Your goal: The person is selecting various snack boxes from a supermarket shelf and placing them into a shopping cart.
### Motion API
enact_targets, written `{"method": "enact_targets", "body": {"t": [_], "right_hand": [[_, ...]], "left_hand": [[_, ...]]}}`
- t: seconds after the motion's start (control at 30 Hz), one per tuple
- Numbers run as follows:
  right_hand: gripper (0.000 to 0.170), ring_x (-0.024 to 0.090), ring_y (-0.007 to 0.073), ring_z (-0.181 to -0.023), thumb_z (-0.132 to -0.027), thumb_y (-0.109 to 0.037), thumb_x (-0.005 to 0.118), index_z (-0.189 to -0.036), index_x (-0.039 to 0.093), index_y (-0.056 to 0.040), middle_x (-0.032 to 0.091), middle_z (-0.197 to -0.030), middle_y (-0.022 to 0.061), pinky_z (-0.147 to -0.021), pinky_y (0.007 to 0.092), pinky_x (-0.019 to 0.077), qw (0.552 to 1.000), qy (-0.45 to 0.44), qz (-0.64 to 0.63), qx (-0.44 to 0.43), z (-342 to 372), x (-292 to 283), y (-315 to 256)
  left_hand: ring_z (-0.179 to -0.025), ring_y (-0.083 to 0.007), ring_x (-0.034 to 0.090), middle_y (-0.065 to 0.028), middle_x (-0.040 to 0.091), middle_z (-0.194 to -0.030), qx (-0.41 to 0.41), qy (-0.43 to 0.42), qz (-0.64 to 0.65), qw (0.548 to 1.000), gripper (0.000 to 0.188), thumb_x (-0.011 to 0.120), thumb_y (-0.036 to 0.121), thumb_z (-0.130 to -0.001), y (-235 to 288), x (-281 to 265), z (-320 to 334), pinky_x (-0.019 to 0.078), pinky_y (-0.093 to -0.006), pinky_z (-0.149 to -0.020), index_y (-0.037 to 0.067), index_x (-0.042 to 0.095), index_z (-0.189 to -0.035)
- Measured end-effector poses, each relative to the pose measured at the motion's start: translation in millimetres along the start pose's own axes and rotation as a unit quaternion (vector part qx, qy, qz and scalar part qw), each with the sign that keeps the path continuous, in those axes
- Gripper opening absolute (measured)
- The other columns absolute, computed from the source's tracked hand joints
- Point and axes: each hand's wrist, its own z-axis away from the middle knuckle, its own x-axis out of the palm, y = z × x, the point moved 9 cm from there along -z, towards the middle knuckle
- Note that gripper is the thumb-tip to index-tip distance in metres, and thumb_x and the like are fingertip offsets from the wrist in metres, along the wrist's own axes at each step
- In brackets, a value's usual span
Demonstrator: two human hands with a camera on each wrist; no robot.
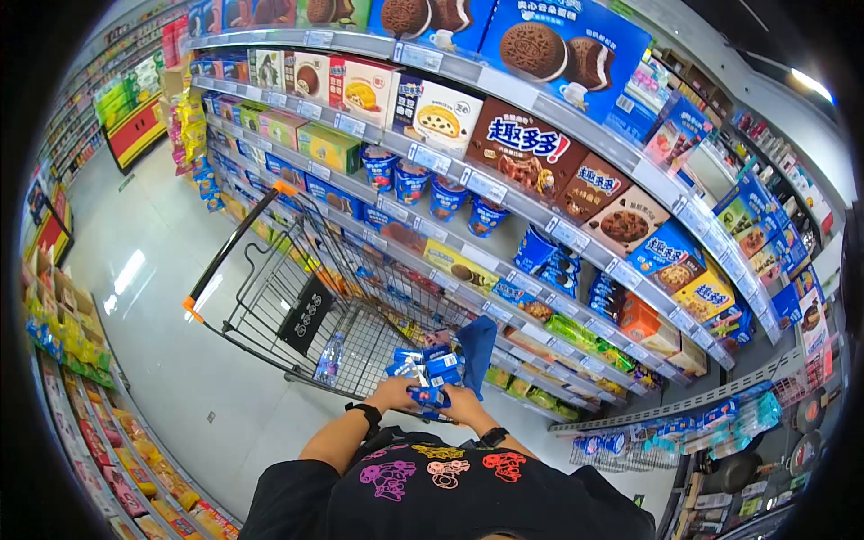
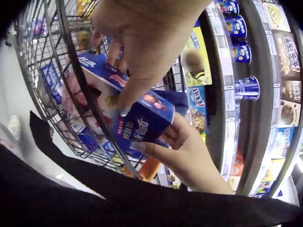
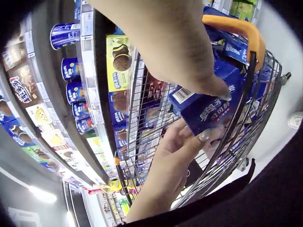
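Both hands hold one blue snack box with pink pictures at the near end of the shopping cart. From the left, my left hand grips the box, its thumb lying along the printed face in the left wrist view. My right hand pinches the opposite end, thumb in front and fingers behind. In the right wrist view, a barcode shows on one end of the box. Just beyond the hands, several more blue packages lie in the cart, beside a dark blue cloth-like item.
A clear bottle stands inside the cart. Close along the right run shelves of cookie boxes and blue cups. Another shelf of packaged snacks lines the left, with a pale tiled floor between.
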Motion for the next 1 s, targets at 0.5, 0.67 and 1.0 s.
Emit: {"method": "enact_targets", "body": {"t": [0.5,0.67,1.0], "right_hand": [[0.036,0.056,0.0251,-0.092,-0.073,-0.012,0.062,-0.106,0.059,0.0025,0.060,-0.101,0.0135,-0.081,0.0374,0.0419,0.841,0.143,-0.102,-0.512,201.0,-433.1,-218.0],[0.029,0.049,0.0258,-0.117,-0.087,-0.007,0.052,-0.113,0.053,0.0079,0.056,-0.119,0.0183,-0.101,0.0465,0.0347,0.459,0.227,-0.033,-0.858,359.3,-478.2,-254.2],[0.038,0.035,0.0255,-0.130,-0.097,-0.020,0.043,-0.130,0.045,-0.0019,0.044,-0.136,0.0114,-0.109,0.0471,0.0258,0.303,0.516,0.068,-0.798,448.3,-480.9,-213.3]], "left_hand": [[-0.112,-0.0290,0.051,-0.0073,0.058,-0.116,-0.067,-0.022,-0.080,0.994,0.070,0.068,0.065,-0.060,13.9,16.5,19.2,0.0351,-0.0531,-0.090,0.031,0.056,-0.120],[-0.113,-0.0299,0.050,-0.0086,0.058,-0.115,-0.086,-0.029,-0.122,0.988,0.070,0.068,0.063,-0.061,18.0,22.3,19.3,0.0342,-0.0570,-0.091,0.030,0.056,-0.121],[-0.114,-0.0294,0.049,-0.0072,0.058,-0.114,-0.107,-0.022,-0.131,0.985,0.064,0.072,0.054,-0.061,33.0,13.7,23.7,0.0332,-0.0562,-0.092,0.029,0.059,-0.119]]}}
